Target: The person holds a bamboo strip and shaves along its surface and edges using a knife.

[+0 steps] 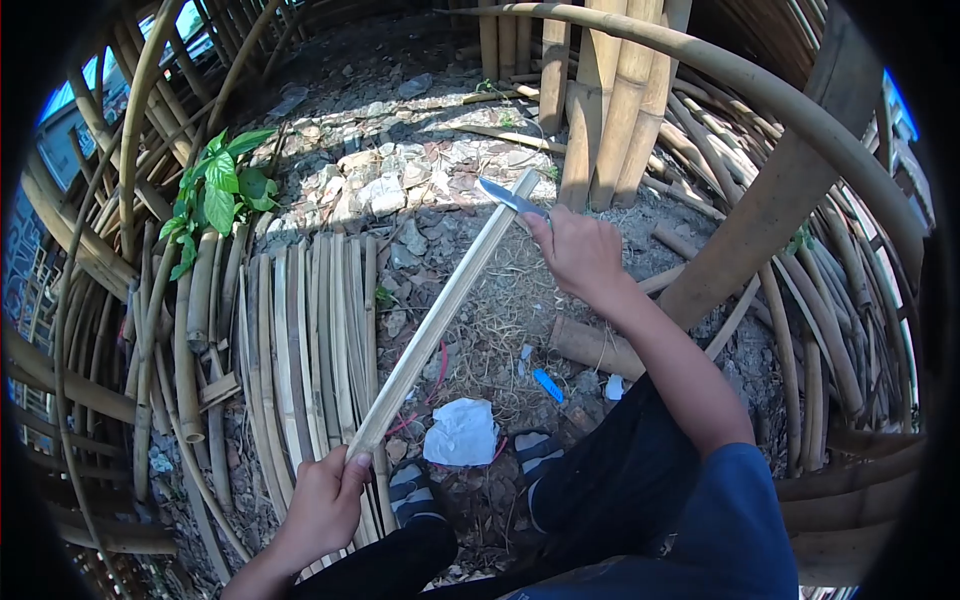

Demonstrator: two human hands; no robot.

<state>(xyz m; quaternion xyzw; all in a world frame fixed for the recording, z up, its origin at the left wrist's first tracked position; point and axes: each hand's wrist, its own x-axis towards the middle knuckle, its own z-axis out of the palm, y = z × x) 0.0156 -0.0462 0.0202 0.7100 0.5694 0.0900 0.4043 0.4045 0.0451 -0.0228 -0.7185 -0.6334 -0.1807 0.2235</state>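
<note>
1. The right hand closes around a knife, blade across the far end of a bamboo strip.
2. The left hand grips its near end, above the ground.
3. The strip appears already split; how much is pared cannot be told.
4. Split lengths lie toward the ground's left side; a bamboo pole leans rightward, clear of the blade.

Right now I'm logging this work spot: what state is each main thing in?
Bamboo strip: split, held aslant
Knife: bare blade, across strip's far end
Left hand: closed around strip's near end
Right hand: gripping knife
Row of strips: lying side by side
White sheet: crumpled, on ground
</note>
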